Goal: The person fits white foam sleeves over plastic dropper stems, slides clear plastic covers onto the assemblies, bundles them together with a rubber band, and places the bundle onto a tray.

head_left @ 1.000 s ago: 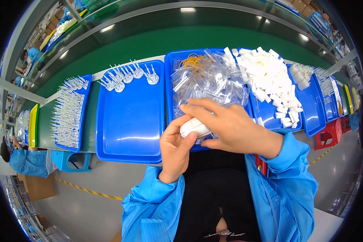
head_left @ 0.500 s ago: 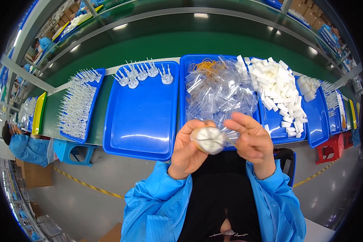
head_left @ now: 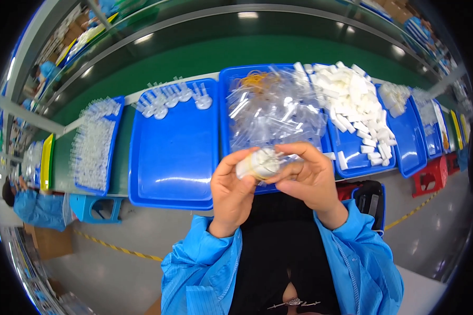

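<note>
In front of my body I hold a round bundle of white pieces (head_left: 251, 165) with a yellowish rubber band (head_left: 255, 174) around it. My left hand (head_left: 230, 191) grips its left side, thumb in front and fingers behind. My right hand (head_left: 312, 181) closes on the bundle's right end with thumb and fingers. Just beyond the hands, a blue tray (head_left: 223, 84) carries a heap of clear plastic sleeves (head_left: 276, 113) and orange-yellow rubber bands (head_left: 255, 81). Beside it on the right, many white cylindrical pieces (head_left: 352, 97) are piled over another blue tray (head_left: 347, 163).
Left of my hands, a blue tray (head_left: 173, 157) has several clear pronged parts (head_left: 178, 93) along its far edge. Farther left stands a tray of many similar parts (head_left: 92, 147). A blue stool (head_left: 97, 207) and a red stool (head_left: 428, 176) are below the bench. Another person (head_left: 39, 202) sits far left.
My right hand has moved left onto the bundle, which it was apart from before with its fingers raised. The bundle has tilted and shifted slightly left and up. The whole view has shifted a little.
</note>
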A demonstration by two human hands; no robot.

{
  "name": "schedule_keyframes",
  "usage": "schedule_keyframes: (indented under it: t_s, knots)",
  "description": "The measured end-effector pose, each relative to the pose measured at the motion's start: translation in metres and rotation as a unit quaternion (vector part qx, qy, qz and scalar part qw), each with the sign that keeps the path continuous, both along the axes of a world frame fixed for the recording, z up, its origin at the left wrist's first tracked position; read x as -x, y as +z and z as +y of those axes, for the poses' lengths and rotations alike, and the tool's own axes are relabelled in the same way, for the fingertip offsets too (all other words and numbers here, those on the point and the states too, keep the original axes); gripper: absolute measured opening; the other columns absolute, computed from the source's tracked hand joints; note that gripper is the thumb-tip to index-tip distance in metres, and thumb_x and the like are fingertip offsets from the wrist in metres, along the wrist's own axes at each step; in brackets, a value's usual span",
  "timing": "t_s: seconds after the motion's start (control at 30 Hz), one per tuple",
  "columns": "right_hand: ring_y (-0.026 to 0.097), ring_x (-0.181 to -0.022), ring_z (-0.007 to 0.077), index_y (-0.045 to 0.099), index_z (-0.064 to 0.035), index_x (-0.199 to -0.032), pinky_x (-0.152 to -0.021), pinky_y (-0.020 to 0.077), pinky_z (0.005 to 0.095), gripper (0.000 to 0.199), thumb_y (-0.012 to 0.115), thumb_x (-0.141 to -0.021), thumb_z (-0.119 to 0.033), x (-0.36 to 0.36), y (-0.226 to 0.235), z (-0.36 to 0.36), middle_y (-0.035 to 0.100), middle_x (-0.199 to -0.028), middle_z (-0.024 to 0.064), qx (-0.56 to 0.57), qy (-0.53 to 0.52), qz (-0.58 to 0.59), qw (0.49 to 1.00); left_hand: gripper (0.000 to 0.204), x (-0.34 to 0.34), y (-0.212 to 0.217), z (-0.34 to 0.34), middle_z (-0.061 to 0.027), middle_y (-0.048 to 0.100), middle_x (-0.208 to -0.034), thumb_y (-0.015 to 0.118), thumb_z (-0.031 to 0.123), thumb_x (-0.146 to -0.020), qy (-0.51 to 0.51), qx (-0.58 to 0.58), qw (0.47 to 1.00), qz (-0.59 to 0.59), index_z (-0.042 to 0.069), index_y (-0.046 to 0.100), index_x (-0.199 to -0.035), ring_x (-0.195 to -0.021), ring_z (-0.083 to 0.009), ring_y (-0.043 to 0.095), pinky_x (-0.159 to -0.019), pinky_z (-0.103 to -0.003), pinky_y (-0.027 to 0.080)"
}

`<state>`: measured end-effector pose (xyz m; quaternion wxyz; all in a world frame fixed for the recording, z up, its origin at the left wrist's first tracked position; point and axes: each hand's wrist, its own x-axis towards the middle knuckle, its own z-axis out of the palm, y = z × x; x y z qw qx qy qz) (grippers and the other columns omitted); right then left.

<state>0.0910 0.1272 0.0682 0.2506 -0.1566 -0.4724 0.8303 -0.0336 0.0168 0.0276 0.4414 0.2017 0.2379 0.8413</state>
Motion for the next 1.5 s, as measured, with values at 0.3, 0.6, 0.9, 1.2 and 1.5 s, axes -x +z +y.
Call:
schedule_keyframes:
  t_s: [0.3,0.6,0.9,1.2,1.5]
  knots:
    - [0.056,-0.097,0.0162,0.066,-0.0064,-0.114,-0.081,0.0454,0.0284,0.049,0.082,-0.071,-0.022,-0.03,0.002,0.034,0.061,-0.107,0.006,-0.427,-0.13,0.023,0.894,0.069,-0.023,0.018,0.018,-0.0183,0.047,-0.134,0.065,0.031,-0.089,-0.076,0.126,0.958,0.245,-0.001,0.032,-0.141,-0.117,-0.0305,0.055,-0.094,-0.042,0.049]
    - [0.067,-0.068,0.014,0.064,-0.0064,-0.109,-0.059,0.0523,0.0267,0.046,0.081,-0.071,-0.024,-0.268,-0.049,0.288,0.069,-0.093,0.011,-0.349,-0.567,-0.423,0.615,0.054,0.001,0.043,-0.019,-0.0198,0.049,-0.129,0.055,0.003,-0.088,0.067,0.218,0.89,0.396,-0.002,0.037,-0.138,-0.109,-0.0262,0.057,-0.082,-0.034,0.053]
    - [0.066,-0.084,0.0174,0.057,-0.0052,-0.122,-0.067,0.0558,0.0254,0.049,0.074,-0.076,-0.006,-0.282,-0.102,0.385,0.067,-0.101,0.011,-0.181,-0.474,-0.33,0.796,0.057,0.035,0.067,-0.025,-0.0172,0.05,-0.129,0.064,0.013,-0.086,0.125,0.341,0.797,0.482,0.001,0.041,-0.137,-0.109,-0.0245,0.057,-0.084,-0.033,0.051]
    - [0.06,-0.078,0.0114,0.066,-0.0068,-0.102,-0.068,0.048,0.0256,0.023,0.068,-0.079,-0.005,-0.278,-0.072,0.29,0.065,-0.09,0.0021,-0.538,-0.427,-0.366,0.628,0.019,0.231,-0.01,-0.032,-0.0131,0.071,-0.093,0.07,0.012,-0.082,0.166,0.452,0.594,0.645,0.0,0.07,-0.097,-0.087,-0.0204,0.067,-0.078,-0.031,0.052]
    - [0.062,-0.072,0.0175,0.067,-0.0008,-0.091,-0.063,0.0481,0.0291,0.016,0.069,-0.075,-0.002,-0.223,-0.069,0.249,0.065,-0.088,0.0078,-0.545,-0.326,-0.442,0.634,0.022,0.229,-0.052,0.039,-0.0102,0.072,-0.079,0.078,0.013,-0.072,0.285,0.492,0.61,0.551,0.004,0.075,-0.092,-0.071,-0.0167,0.068,-0.067,-0.029,0.053]
